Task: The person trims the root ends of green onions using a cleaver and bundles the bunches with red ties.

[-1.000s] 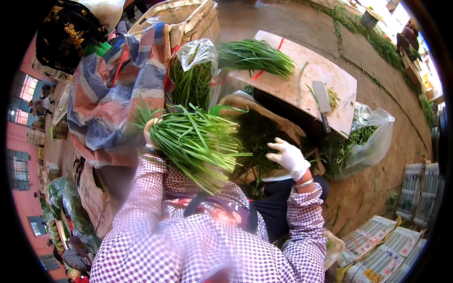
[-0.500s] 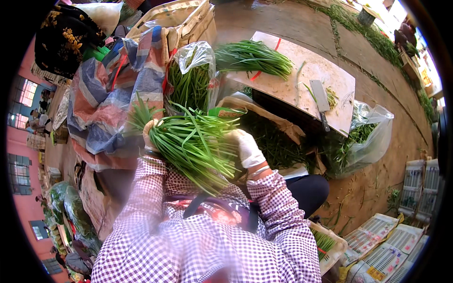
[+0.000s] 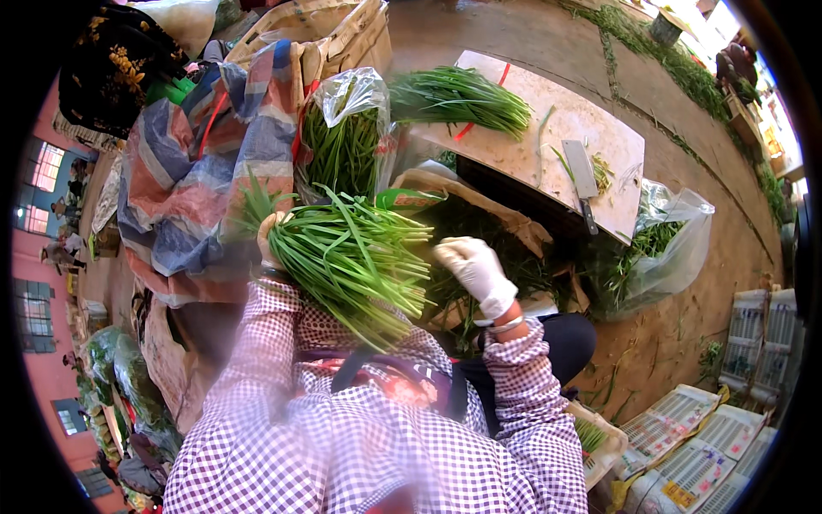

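The pale wooden cutting board (image 3: pixel 522 146) carries a loose pile of green chives (image 3: pixel 458 94) at its far left corner and a steel cleaver (image 3: pixel 582 176) near its right edge. The left hand (image 3: pixel 272 236) grips a thick bundle of long green chive stalks (image 3: pixel 355 261), held in the air just short of the board's near left corner. The white-gloved right hand (image 3: pixel 475 270) touches the bundle's tips, fingers loosely curled and holding nothing.

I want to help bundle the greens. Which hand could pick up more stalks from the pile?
Probably the right hand. It is gloved, empty and open, hovering just over the loose greens in the brown sack. The left hand is already full, gripping the bunch of green stalks.
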`<action>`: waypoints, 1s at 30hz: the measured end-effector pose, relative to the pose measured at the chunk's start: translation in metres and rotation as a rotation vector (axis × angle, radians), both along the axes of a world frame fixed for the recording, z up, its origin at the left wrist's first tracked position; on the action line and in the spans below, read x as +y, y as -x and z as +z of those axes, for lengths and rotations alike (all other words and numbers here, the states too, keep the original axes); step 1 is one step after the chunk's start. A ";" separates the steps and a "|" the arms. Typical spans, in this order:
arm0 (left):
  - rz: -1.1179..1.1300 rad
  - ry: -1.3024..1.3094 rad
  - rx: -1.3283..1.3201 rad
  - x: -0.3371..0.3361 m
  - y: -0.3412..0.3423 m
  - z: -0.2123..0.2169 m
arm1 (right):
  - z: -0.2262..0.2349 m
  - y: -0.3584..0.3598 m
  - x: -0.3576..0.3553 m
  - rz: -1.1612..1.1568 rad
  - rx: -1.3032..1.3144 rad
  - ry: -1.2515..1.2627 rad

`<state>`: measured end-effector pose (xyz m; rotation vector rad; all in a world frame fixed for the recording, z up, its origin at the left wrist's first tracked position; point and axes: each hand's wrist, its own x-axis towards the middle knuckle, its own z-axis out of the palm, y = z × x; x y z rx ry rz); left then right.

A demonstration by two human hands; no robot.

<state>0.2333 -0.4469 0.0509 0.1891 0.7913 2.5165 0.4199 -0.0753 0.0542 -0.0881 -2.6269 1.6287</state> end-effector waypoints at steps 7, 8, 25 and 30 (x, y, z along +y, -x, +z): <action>-0.032 0.015 0.044 0.001 0.000 0.003 | -0.007 0.024 -0.067 -0.067 -0.329 0.943; -0.032 0.019 0.046 0.001 0.000 0.003 | -0.003 0.025 -0.068 -0.069 -0.335 0.987; 0.029 0.046 -0.033 0.000 0.001 -0.003 | -0.017 0.010 -0.041 0.018 0.014 0.373; 0.061 0.063 -0.085 -0.004 0.003 -0.007 | -0.009 0.004 -0.021 0.084 -0.205 0.520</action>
